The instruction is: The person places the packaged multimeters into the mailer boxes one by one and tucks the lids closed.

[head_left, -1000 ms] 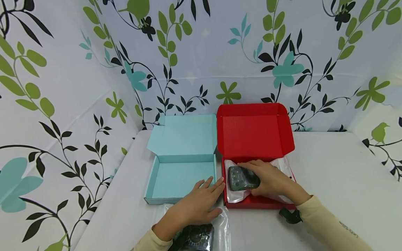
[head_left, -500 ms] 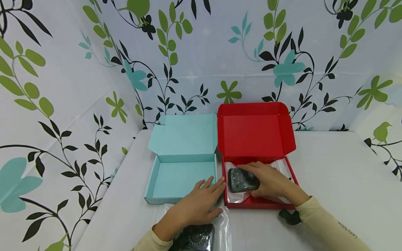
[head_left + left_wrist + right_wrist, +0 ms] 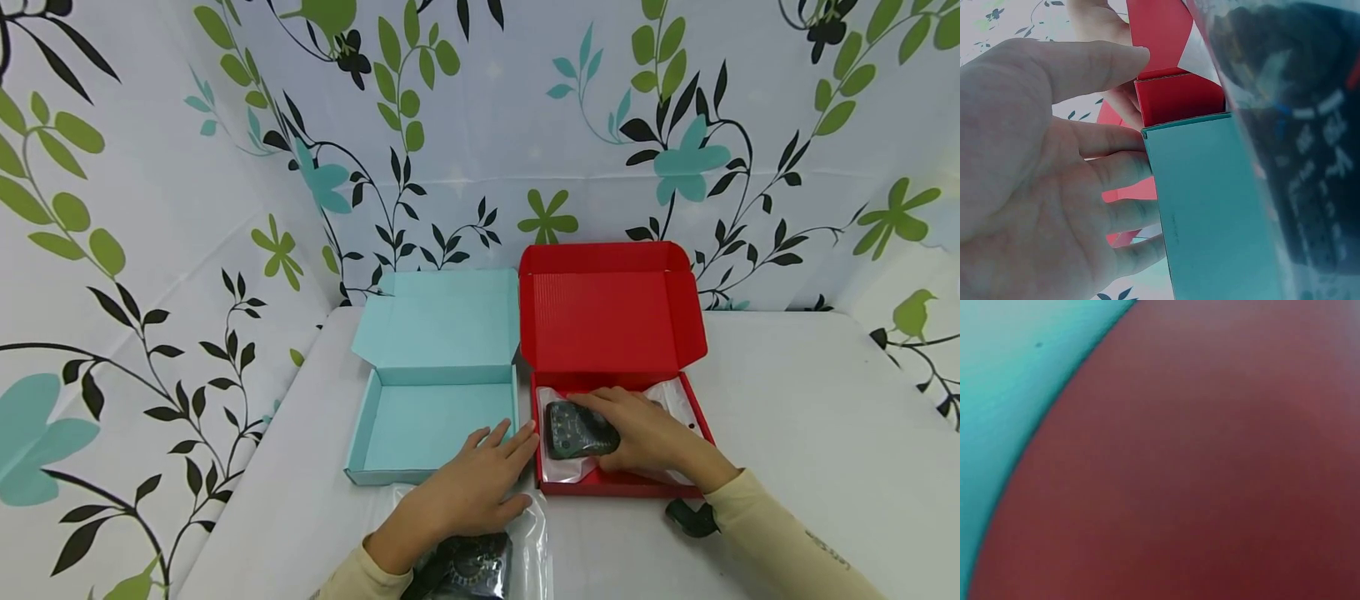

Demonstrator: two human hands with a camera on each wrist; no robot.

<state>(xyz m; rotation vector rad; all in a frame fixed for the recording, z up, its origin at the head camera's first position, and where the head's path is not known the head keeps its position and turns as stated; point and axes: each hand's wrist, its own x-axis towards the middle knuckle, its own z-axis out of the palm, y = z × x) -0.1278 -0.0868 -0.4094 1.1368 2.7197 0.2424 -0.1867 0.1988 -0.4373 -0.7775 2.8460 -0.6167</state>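
Note:
In the head view my right hand (image 3: 637, 429) grips a dark, rounded, plastic-wrapped device (image 3: 581, 431) inside the open red box (image 3: 611, 490). The exact kind of device is unclear. My left hand (image 3: 480, 487) lies with straight, spread fingers at the corner of the open light blue box (image 3: 431, 425), fingertips by the red box's left wall. Up close, the left wrist view shows that hand (image 3: 1054, 169) with its fingertips at the light blue box's edge (image 3: 1210, 200). The right wrist view is filled by a blurred reddish surface (image 3: 1179, 456).
Below my left forearm lies a clear plastic bag (image 3: 534, 550) with a black device (image 3: 480, 567) bearing a round dial. White plastic wrapping (image 3: 558, 471) lines the red box. A black curved item (image 3: 692, 518) is on the table by my right wrist. Patterned cloth stands behind.
The device and right hand dip very slightly in the red box, then stay put. The left hand stays in place. The whole view shifts slightly.

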